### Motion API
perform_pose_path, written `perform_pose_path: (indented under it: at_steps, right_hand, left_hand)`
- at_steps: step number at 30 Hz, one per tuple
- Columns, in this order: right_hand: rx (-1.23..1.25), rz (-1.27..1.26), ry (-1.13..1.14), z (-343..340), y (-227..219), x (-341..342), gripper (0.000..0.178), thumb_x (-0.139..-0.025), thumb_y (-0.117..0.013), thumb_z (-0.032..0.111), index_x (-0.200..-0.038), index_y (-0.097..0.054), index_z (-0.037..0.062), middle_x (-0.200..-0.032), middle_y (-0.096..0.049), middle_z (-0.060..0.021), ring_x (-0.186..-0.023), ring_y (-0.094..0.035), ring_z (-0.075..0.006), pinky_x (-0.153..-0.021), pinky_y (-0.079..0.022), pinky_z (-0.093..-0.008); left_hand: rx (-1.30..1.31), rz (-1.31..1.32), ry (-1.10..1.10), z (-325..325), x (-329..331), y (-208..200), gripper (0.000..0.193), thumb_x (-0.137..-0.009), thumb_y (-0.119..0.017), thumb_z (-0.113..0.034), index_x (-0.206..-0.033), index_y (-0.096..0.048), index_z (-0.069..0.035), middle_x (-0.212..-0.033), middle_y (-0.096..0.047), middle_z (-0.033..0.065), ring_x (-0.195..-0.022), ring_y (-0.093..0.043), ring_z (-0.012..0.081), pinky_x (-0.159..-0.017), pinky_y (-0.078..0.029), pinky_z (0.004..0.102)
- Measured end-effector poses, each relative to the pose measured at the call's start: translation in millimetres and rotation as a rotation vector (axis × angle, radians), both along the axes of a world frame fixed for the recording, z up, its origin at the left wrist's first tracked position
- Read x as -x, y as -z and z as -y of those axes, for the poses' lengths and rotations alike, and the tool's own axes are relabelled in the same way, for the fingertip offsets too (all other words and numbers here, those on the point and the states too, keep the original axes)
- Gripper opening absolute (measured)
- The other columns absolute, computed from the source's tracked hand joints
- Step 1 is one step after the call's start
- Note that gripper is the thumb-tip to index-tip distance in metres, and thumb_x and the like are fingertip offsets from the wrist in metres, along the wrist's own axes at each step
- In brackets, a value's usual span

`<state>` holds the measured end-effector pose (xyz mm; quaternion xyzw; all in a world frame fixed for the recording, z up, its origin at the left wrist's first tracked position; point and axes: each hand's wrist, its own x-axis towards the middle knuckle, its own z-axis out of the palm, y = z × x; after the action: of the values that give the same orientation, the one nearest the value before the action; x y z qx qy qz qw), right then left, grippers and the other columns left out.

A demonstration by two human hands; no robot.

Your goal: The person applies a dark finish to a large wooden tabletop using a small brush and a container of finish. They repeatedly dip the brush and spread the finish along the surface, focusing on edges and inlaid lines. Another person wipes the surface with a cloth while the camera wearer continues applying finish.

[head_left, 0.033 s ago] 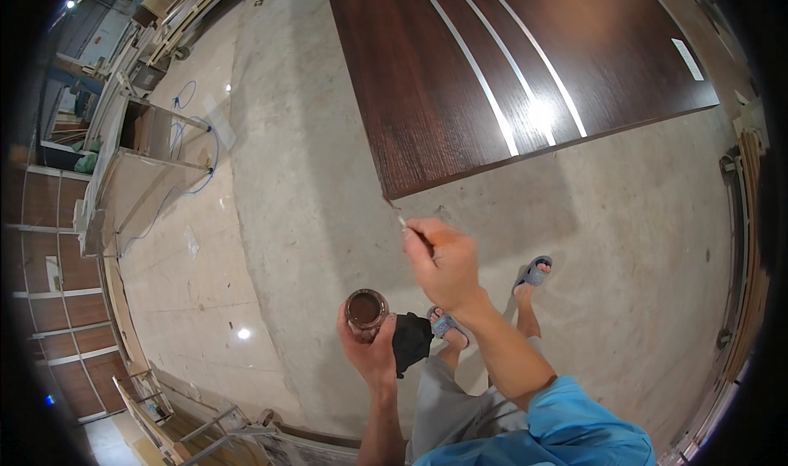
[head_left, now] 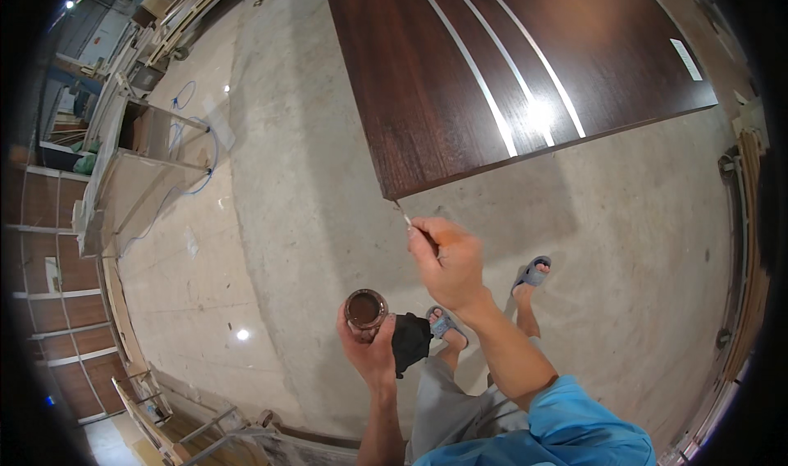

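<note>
My left hand [head_left: 371, 359] is wrapped round a small glass jar [head_left: 365, 312] of dark brown liquid, held upright. A crumpled black cloth [head_left: 412, 343] hangs beside the same hand; how it is held is hidden. My right hand [head_left: 450, 261] pinches a thin brush [head_left: 407, 218] with a pale handle and a dark tip. That tip is at the near left corner of a dark brown wood-grain panel [head_left: 427, 113] crossed by three silvery strips; whether it touches cannot be made out.
The panel lies above the concrete floor [head_left: 287, 179]. At left stand a metal-legged table [head_left: 156, 158] and a thin blue hose [head_left: 197, 185] on the floor. Wood boards [head_left: 751, 203] line the right side. My sandalled feet are below the panel.
My right hand and the brush have shifted slightly to the right near the panel's corner. The left hand and jar stay in place.
</note>
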<state>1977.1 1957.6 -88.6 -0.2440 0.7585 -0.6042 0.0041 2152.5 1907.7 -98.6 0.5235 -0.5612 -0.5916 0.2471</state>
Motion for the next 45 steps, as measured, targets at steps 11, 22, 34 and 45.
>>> perform_pose_path:
  at_steps: [11,22,34,45]
  right_hand:
    - [-0.033,0.108,0.355,-67.4,-13.3,50.6,0.012,-0.092,-0.067,0.007,-0.102,-0.070,0.0008,-0.077,-0.068,-0.0136,-0.067,-0.065,-0.0246,-0.064,-0.051,-0.0340]
    - [-0.035,0.233,0.537,-134.0,-10.2,101.0,0.010,-0.087,-0.070,0.005,-0.097,-0.071,0.0031,-0.081,-0.070,-0.0146,-0.071,-0.066,-0.0296,-0.064,-0.051,-0.0383]
    - [-0.063,0.111,0.594,-187.0,-10.5,141.2,0.008,-0.086,-0.071,0.006,-0.093,-0.070,0.0047,-0.083,-0.069,-0.0129,-0.070,-0.063,-0.0313,-0.065,-0.051,-0.0391]
    - [-0.073,-0.215,0.159,-158.3,-11.7,115.0,0.008,-0.085,-0.071,0.010,-0.092,-0.067,0.0072,-0.076,-0.065,-0.0113,-0.070,-0.062,-0.0321,-0.064,-0.048,-0.0435]
  left_hand:
    - [0.017,-0.043,0.079,-1.2,22.8,-2.7,0.073,-0.082,-0.071,0.013,-0.145,-0.036,0.004,-0.125,-0.062,0.0159,-0.106,-0.068,0.0206,-0.091,-0.057,0.0295]
    - [0.007,0.042,0.165,-40.5,67.5,-17.2,0.073,-0.084,-0.070,0.013,-0.147,-0.034,0.006,-0.123,-0.063,0.0154,-0.105,-0.067,0.0177,-0.089,-0.055,0.0270]
    - [-0.027,-0.045,0.173,-80.8,102.5,-12.0,0.076,-0.082,-0.069,0.016,-0.147,-0.030,0.006,-0.125,-0.060,0.0176,-0.107,-0.066,0.0197,-0.089,-0.056,0.0270]
    - [0.010,-0.031,0.155,-110.9,124.9,-22.2,0.077,-0.080,-0.073,0.012,-0.146,-0.034,0.005,-0.124,-0.061,0.0163,-0.109,-0.066,0.0212,-0.094,-0.055,0.0313]
